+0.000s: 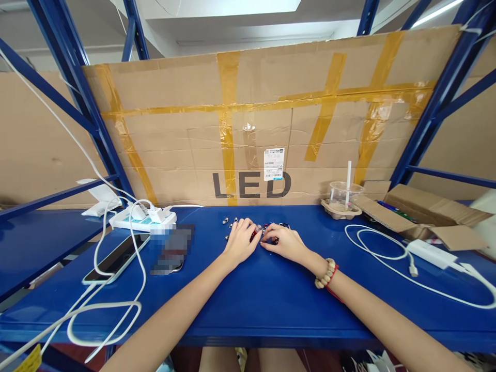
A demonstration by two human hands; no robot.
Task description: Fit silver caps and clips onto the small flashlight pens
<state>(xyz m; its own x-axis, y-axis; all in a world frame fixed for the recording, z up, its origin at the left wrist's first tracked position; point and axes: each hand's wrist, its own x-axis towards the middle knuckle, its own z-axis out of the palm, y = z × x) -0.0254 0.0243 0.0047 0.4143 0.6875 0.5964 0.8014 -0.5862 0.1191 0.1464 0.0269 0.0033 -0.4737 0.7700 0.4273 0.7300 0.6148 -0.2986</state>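
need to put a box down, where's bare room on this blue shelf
Bare blue shelf lies in front of both hands, and between the right hand and the white coiled cable. The left is crowded: phones, white power strip, cables.

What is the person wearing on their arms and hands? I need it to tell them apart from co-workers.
Both forearms are bare, with no sleeves and no gloves in view. The left hand and its wrist carry nothing. The wrist of the right hand wears a bracelet of pale round beads with a thin red cord beside it.

phone (116, 258) left, cup (343, 196) right (behind hands (242, 240))
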